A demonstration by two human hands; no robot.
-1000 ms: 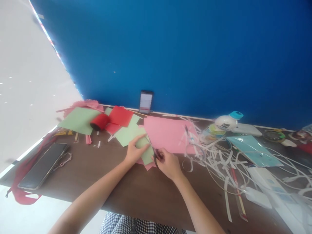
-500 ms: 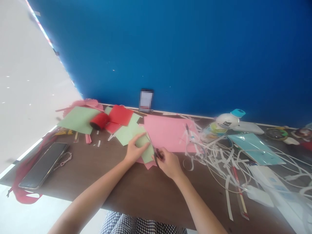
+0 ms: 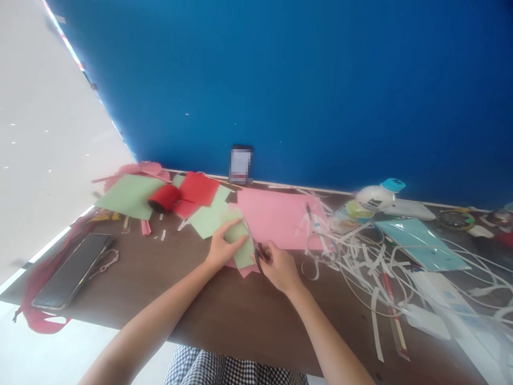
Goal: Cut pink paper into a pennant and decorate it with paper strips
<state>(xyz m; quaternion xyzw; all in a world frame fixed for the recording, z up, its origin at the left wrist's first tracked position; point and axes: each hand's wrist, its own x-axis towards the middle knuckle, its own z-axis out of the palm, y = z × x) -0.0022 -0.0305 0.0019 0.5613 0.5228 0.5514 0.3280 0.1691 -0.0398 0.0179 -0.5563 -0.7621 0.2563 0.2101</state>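
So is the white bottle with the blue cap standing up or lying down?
Lying down. The white bottle rests on its side, its blue cap pointing sideways to the right, not up.

Little has shifted in the last second. The right hand [image 3: 280, 266] has crept slightly forward and to the right, taking the scissors [image 3: 256, 243] with it. Their blades now reach a touch further along the green paper [image 3: 239, 235], just ahead of its fingers [image 3: 267, 251]. The left hand [image 3: 221, 248], holding that paper, has edged the same way, and its thumb now lies a shade nearer the blades. The head camera has also swung a little. The glue bottle [image 3: 377, 197], well to the right of the fingers, now shows further right and higher in the view, though its place on the desk [image 3: 224, 315] is no different.
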